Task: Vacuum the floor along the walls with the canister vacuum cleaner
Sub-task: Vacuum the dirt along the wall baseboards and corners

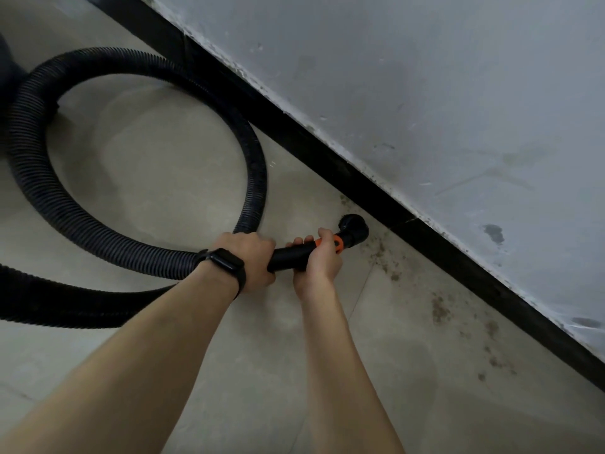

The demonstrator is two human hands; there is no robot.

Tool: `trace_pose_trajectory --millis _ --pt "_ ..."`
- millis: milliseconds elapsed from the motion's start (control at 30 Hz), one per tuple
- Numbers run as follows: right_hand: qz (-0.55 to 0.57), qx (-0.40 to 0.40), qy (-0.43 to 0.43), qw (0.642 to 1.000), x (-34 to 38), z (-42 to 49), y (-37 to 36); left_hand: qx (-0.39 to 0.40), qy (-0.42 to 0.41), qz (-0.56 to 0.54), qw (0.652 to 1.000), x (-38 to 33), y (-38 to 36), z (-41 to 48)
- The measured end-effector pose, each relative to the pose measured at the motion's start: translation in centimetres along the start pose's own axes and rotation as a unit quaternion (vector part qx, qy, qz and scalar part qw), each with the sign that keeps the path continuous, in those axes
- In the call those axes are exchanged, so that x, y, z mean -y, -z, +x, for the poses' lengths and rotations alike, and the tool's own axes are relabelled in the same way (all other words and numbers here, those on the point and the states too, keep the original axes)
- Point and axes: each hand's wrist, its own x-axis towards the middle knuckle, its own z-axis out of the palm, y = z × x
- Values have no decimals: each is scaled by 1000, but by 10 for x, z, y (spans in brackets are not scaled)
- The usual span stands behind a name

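Observation:
A black ribbed vacuum hose [137, 244] curls in a wide loop over the grey tiled floor [163, 165] and ends in a smooth black handle tube [289, 255] with an orange collar [339, 243]. The round black nozzle [354, 227] points at the floor just beside the black skirting board [376, 185]. My left hand [252, 258], with a black watch on its wrist, grips the tube where the hose joins it. My right hand [319, 257] grips the tube near the orange collar.
A grey scuffed wall [425, 93] runs diagonally from upper left to lower right. Brown dirt specks [438, 309] lie on the floor along the skirting, to the right of the nozzle. A dark part of the canister [6, 70] shows at the left edge.

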Motion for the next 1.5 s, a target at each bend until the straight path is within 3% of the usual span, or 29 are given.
trace_pose_trajectory --millis 300,633,800,1000,1300,1500 --pt "-42 15 12 999 7 12 -19 -36 -5 -18 999 11 -6 14" --pt "-86 19 22 996 4 21 -48 -50 39 -113 992 26 -8 15" --pt "-58 66 -3 996 -3 15 -54 -69 73 -93 991 33 0 0" --pt "13 -5 -1 1000 -34 -5 -12 -20 -22 14 999 42 -8 -25" --pt "134 -98 14 986 -30 -28 67 38 -168 114 978 -7 -24 -36" --pt "130 -57 21 990 -2 -17 86 18 -166 97 981 -36 -27 -25"
